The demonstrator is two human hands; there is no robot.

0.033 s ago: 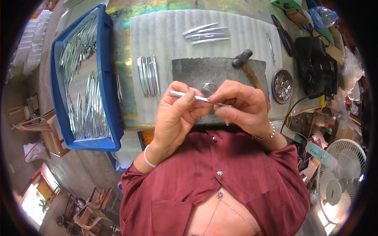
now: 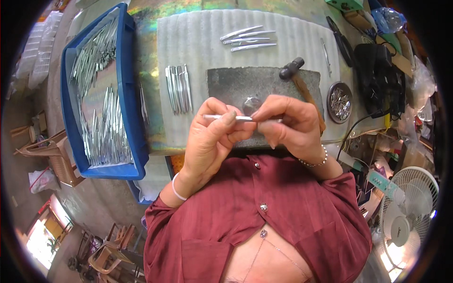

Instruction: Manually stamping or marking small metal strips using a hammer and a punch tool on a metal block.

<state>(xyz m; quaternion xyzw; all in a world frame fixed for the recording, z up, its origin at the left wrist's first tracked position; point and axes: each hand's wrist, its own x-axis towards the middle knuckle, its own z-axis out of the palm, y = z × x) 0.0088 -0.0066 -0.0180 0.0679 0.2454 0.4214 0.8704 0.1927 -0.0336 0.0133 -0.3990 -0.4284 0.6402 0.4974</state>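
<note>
Over the near edge of the bench, my left hand (image 2: pixel 203 141) is closed, thumb and fingers pinching a slim silvery metal piece (image 2: pixel 244 119) held nearly level. At its right end, my right hand (image 2: pixel 297 125) is closed too, with thumb and forefinger on the piece; the thumb is blurred and the fingers partly hide that end. Just beyond the hands lies a dark flat slab (image 2: pixel 231 84), with a small round shiny object (image 2: pixel 251 104) on it. Resting across the slab's right side is a hammer (image 2: pixel 302 87) with a wooden handle.
At left stands a blue tray (image 2: pixel 126 70) full of similar metal pieces. On the white foam sheet (image 2: pixel 198 42) lie an upright row of pieces (image 2: pixel 177 89) and a fanned group (image 2: pixel 247 37). A round dish (image 2: pixel 330 111) of small metal bits, a black cable (image 2: pixel 351 134) and a fan (image 2: pixel 401 221) are at right.
The metal piece has tilted from sloping down rightward to nearly level. My right thumb and fingers have shifted slightly at its end; my left hand keeps its hold.
</note>
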